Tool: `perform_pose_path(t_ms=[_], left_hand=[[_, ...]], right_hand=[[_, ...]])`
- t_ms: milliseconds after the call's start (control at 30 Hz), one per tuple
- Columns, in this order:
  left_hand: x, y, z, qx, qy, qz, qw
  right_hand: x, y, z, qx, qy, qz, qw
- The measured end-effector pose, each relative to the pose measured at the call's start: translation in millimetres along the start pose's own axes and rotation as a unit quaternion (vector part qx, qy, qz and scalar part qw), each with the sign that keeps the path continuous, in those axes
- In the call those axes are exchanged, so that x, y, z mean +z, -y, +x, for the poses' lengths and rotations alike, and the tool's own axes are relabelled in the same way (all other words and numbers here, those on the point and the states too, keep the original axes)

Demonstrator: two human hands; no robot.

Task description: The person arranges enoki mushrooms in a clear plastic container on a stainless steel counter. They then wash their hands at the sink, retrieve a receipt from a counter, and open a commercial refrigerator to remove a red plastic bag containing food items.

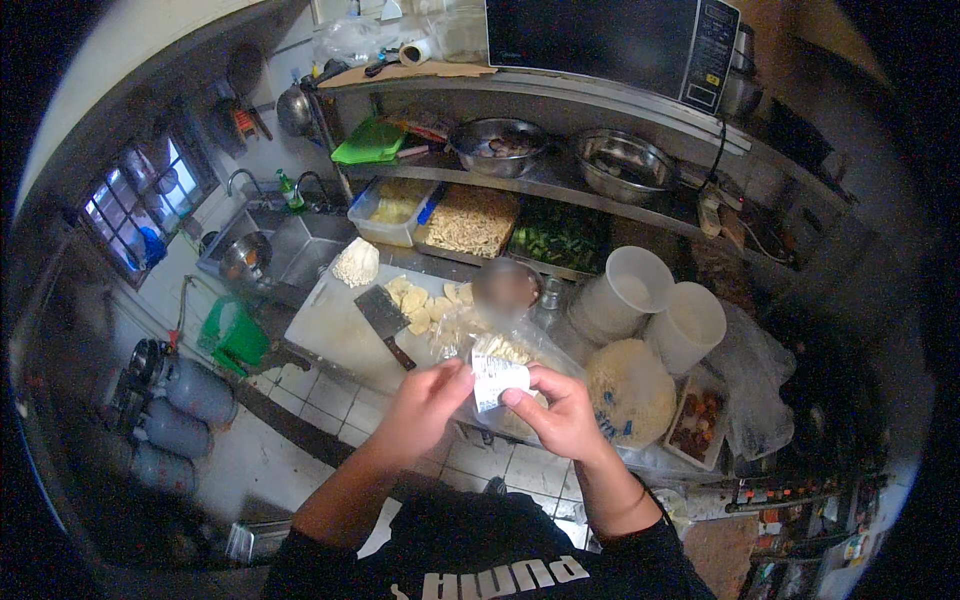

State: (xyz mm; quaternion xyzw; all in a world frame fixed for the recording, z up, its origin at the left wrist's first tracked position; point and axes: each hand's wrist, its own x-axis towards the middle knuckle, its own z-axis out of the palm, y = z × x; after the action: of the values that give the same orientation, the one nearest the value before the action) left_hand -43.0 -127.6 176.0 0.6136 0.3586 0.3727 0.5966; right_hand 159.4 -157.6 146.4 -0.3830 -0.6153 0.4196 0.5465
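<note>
A small white paper slip point(491, 388) bearing print is raised over the counter. My right hand point(561, 414) pinches it between thumb and fingers. My left hand point(429, 401) grips its left edge with the fingertips. Just beyond the slip is a clear plastic bag point(551, 349) with pale strips in it. A cleaver point(382, 309) lies on the white cutting board point(322, 330), its wooden handle pointing towards me. Pale round slices point(420, 304) are beside the blade. A pale bunched food item point(356, 262) rests at the board's far left corner.
Two white plastic tubs point(686, 326) and a bulging bag point(630, 390) stand to the right. Food trays point(469, 221) line the back beneath a steel shelf point(555, 184) holding metal bowls. At left are a sink point(300, 240), a green bucket point(234, 334) and gas cylinders point(199, 394).
</note>
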Motion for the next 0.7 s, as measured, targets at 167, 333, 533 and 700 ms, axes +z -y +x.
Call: perform_pose_path(t_ms=[167,333,533,700], left_hand=[[8,-6,50,0.002,-0.023,-0.137,0.99],[2,-10,84,0.013,0.004,-0.289,0.957],[-19,-24,112,0.002,0.046,-0.4,0.915],[-49,-27,128,-0.007,0.108,-0.437,0.893]], right_hand=[[-7,0,29,0.047,0.021,0.013,0.999],[-6,-12,46,0.103,0.017,0.048,0.993],[14,-25,52,0.134,0.029,0.089,0.987],[34,-39,54,0.203,0.011,0.102,0.974]])
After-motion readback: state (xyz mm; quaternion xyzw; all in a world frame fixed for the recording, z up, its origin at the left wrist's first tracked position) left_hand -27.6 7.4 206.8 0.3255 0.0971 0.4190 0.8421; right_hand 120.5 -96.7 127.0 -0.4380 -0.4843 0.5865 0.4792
